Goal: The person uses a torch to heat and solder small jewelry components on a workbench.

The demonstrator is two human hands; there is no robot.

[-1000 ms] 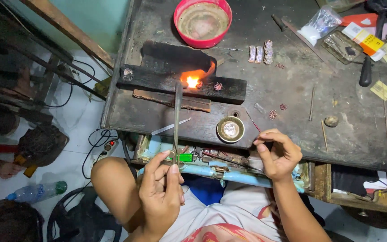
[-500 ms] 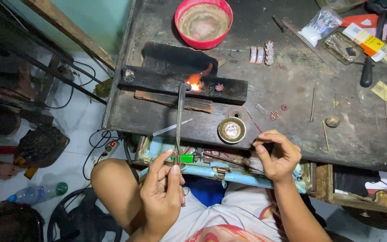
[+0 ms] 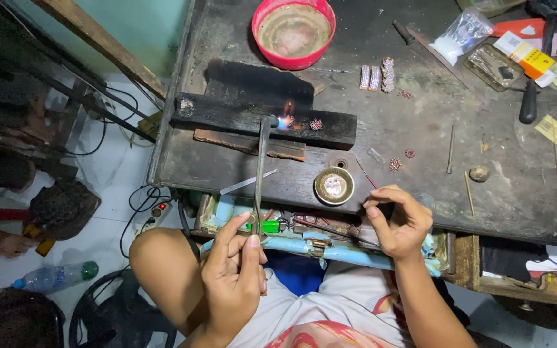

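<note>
Torch up the middle, flame on the block.

Our left hand clamps the torch, running straight up-frame to the flame; right hand pinches a thin pick, lower right.

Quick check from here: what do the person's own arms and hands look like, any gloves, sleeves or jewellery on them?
Both hands are bare: no gloves on the left hand or the right hand. The forearms are uncovered as far as the view shows, with no sleeves reaching them. I see no watch, bracelet or ring, though the fingers are too small to rule out a thin ring.
</note>
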